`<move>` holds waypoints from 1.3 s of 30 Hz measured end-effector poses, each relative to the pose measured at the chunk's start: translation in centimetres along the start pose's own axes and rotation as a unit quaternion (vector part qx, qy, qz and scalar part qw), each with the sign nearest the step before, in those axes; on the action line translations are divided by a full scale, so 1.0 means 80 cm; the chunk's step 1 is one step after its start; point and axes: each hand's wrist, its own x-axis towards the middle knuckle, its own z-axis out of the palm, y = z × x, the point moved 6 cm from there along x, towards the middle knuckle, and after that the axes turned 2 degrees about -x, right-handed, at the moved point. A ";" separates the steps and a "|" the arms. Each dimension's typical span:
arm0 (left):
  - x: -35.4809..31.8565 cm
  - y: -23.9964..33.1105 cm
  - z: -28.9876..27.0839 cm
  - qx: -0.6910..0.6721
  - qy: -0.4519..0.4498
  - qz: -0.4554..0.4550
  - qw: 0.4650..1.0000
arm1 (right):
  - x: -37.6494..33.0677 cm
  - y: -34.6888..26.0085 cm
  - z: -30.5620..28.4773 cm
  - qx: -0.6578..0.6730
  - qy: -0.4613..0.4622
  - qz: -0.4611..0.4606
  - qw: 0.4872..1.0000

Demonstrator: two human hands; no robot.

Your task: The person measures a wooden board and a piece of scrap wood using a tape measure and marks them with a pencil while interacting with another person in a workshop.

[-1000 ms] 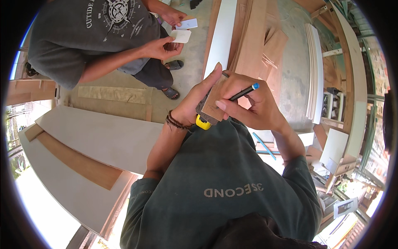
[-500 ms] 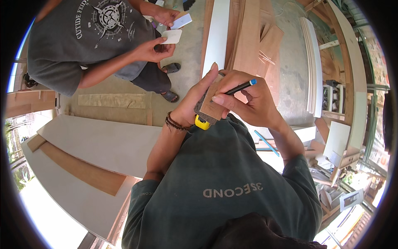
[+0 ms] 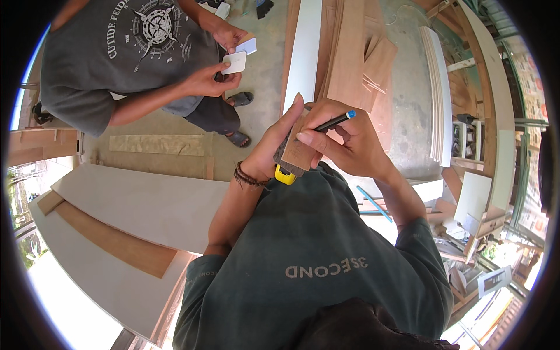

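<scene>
Small brown pieces of wood (image 3: pixel 298 153), a flat one over a darker one, lie in my left hand (image 3: pixel 269 143), with the thumb along the far edge. Beneath their near end pokes out a yellow tape measure (image 3: pixel 284 176), mostly hidden by the wood and hand. My right hand (image 3: pixel 356 137) pinches a black pen (image 3: pixel 333 121) with a blue end, slanted down to the wood's face. Faint marks show on that face; the pen's tip is hidden by the fingers. Both hands are close together in front of my chest.
A co-worker (image 3: pixel 146 64) stands at the far left, holding small pale cards (image 3: pixel 235 62). White boards (image 3: pixel 140 198) lie at left with a brown strip (image 3: pixel 116 236). Ahead are long wooden planks (image 3: pixel 349 52) and a white panel (image 3: pixel 302 52). More boards (image 3: pixel 434 93) lean at right.
The pen has shifted slightly left and tilts a little flatter, and marks on the wood show more. The co-worker's hands have drawn the cards slightly left and lower.
</scene>
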 end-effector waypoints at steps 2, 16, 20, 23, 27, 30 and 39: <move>-0.001 -0.002 -0.007 0.019 -0.007 -0.010 1.000 | 0.000 0.000 -0.002 -0.014 -0.025 -0.008 1.000; 0.011 -0.003 -0.011 0.035 -0.015 0.023 0.999 | -0.003 0.006 -0.015 -0.022 -0.005 0.021 1.000; 0.012 -0.004 -0.011 0.038 -0.022 0.021 0.999 | 0.001 0.003 -0.014 -0.032 0.000 -0.020 0.999; 0.009 -0.001 -0.004 0.047 -0.014 0.012 0.999 | 0.001 0.006 -0.016 -0.048 0.027 -0.028 0.998; 0.009 0.003 -0.002 0.068 -0.028 0.026 0.997 | 0.001 0.011 -0.018 0.028 0.061 -0.025 0.997; 0.009 0.002 -0.002 0.072 -0.026 0.029 0.997 | 0.002 0.006 -0.017 -0.003 0.059 -0.025 0.998; 0.008 0.008 0.004 0.074 -0.039 0.025 0.996 | 0.005 0.008 -0.020 -0.022 0.042 -0.005 0.999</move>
